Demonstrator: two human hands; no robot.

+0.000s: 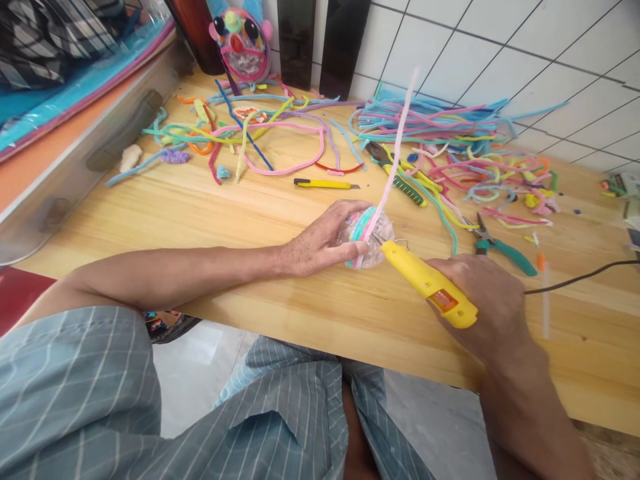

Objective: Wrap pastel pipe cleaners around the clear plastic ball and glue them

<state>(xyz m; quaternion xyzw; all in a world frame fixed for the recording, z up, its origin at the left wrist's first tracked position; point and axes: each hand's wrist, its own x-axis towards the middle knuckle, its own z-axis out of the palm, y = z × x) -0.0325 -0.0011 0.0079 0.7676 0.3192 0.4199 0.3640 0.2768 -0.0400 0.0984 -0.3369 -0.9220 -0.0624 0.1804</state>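
Two hands we see over the wooden table (200, 220); the left hand (323, 241) is curved round a clear ball (384, 233), with thumb and fingers closed on its left side; the right hand (483, 303) is wrapped firmly round the handle of a yellow glue gun (415, 270), whose nozzle reaches to the ball, though we cannot tell if it touches. The ball is between the hands, nearer to the front edge of the table than to the back edge; from it a pale pink strand (399, 137) rises, tilted to the right. Behind the ball we find a yellow cutter (325, 183); beyond the right hand lie teal-handled pliers (507, 255); along the back edge is a heap of fuzzy stems (425, 120); near the back left corner stands a decorated figure (245, 50); a plastic box (105, 143) borders the left edge.
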